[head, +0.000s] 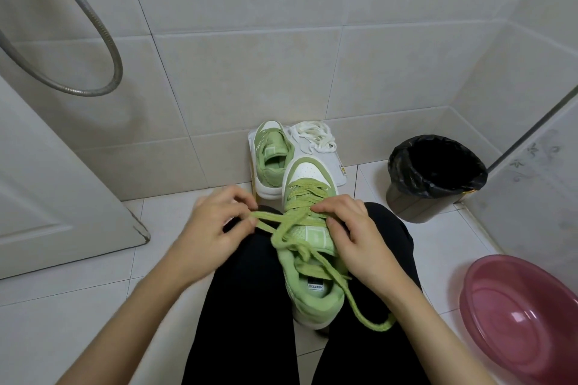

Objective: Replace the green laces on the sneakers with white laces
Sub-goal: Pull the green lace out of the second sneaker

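A green and white sneaker lies on my lap between my black-trousered knees, toe pointing away. Its green lace is loosened at the top, and a loose end trails off to the right. My left hand pinches a stretch of the green lace pulled out to the left. My right hand rests on the shoe's right side, fingers on the lace at the upper eyelets. The second green sneaker, without a lace, stands on a white box lid by the wall beside a heap of white laces.
A black-lined waste bin stands at the right by the wall. A pink plastic basin sits at the lower right. A metal shower hose hangs at upper left above a white door panel. The floor is pale tile.
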### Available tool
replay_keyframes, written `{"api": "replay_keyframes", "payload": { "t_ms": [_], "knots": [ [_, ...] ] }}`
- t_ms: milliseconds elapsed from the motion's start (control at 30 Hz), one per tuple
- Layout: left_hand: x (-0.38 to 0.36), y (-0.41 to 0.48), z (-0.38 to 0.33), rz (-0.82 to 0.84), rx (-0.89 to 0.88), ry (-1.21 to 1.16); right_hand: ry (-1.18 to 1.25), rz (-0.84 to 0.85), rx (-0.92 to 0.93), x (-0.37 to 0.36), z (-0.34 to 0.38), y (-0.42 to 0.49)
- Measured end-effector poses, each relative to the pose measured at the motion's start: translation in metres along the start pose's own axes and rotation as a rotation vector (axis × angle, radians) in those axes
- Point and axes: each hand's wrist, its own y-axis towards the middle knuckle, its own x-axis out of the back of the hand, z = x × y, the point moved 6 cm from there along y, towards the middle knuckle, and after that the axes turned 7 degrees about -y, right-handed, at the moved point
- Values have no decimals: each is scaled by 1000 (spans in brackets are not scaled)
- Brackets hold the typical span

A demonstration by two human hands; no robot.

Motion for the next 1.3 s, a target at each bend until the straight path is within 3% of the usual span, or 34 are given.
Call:
{"api": "replay_keyframes", "payload": {
  "t_ms": [100, 367, 433, 567, 800, 900, 967, 1033, 1167, 1233, 1300],
  "knots": [
    [9, 7, -9, -9, -63, 131, 10, -3, -13, 0, -1, 1],
    [-33, -4, 14, 18, 287, -316, 33, -71, -56, 3, 4, -1],
    [-40, -5, 17, 27, 313, -408, -26, -130, 46, 6, 19, -3],
    [-40, -4, 21, -2, 330, -511, -200, -7, 247, -6, 44, 3],
    [-41, -4, 25, -77, 375, -559, 206, 41, 61, 12, 27, -1],
    [-43, -5, 27, -80, 403, -622, -111, 100, 85, -5, 32, -3],
    [-43, -5, 27, -78, 419, -654, -271, -13, 105, -10, 37, -2],
    [-43, -5, 26, -90, 430, -683, -167, -118, 72, -8, 38, -5],
    [-43, -9, 26, -112, 438, -723, 442, -154, -188, 11, 18, -19],
    [-41, -12, 27, -122, 436, -730, 447, -151, -212, 27, 10, -30],
    [-40, -12, 27, -125, 446, -726, 223, -122, -186, 37, 6, -38]
  ]
}}
